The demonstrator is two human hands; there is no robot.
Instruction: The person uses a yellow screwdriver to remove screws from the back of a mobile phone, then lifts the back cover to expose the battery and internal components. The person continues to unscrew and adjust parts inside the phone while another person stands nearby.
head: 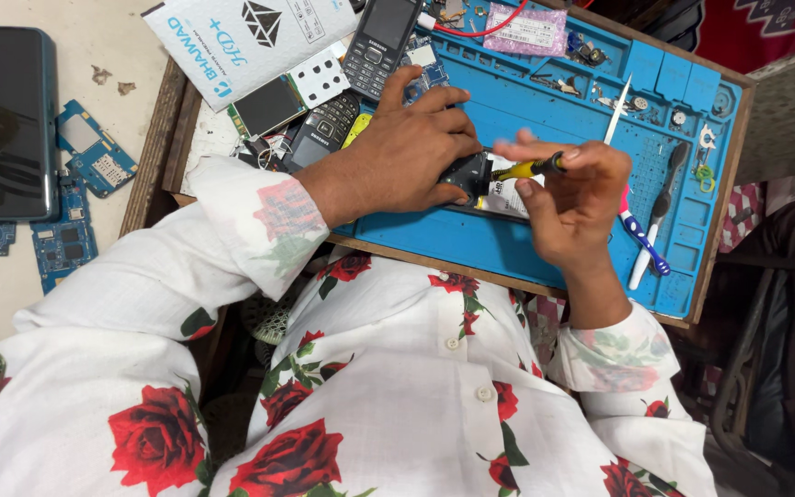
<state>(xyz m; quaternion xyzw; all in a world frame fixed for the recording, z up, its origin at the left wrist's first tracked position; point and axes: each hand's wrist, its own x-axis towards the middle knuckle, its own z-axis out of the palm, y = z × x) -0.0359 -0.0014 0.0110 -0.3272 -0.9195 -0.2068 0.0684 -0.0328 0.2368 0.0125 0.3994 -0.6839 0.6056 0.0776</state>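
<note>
Hands on black phone, white box above, pink label

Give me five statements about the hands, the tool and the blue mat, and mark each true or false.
1. The right hand holds a yellow-handled screwdriver. True.
2. The left hand lies flat on bare wood, away from any device. False: it presses on a small dark phone on the blue work mat.
3. A toothbrush lies on the mat to the right of the right hand. True.
4. The work mat is red. False: it is blue.
5. Loose blue circuit boards lie on the pale surface at the left, off the mat. True.
</note>
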